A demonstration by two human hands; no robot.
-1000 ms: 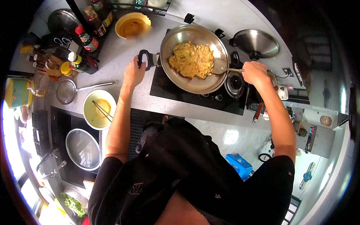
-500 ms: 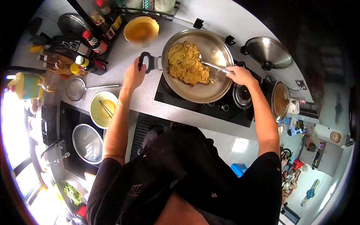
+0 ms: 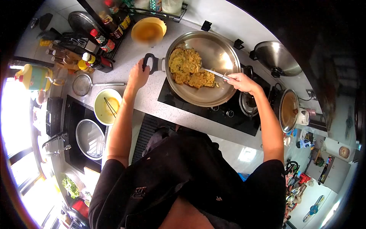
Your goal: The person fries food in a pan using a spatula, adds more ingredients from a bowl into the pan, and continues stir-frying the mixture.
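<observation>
A wide steel pan sits on the black cooktop. Golden-yellow cooked egg lies in its left half, with a smaller piece toward the lower middle. My left hand is closed around the pan's black side handle. In my right hand is the handle of a metal spatula; its head is at the right edge of the egg and partly hidden by it.
Behind the pan's left side stands a yellow bowl of brownish liquid. A pale green bowl with chopsticks and a strainer lie left, near the sink. Sauce bottles line the back left. A pot lid hangs at right.
The egg has shifted and spread apart in the pan, with a piece now separating at the lower right. The spatula has moved slightly. My left hand stays on the handle.
</observation>
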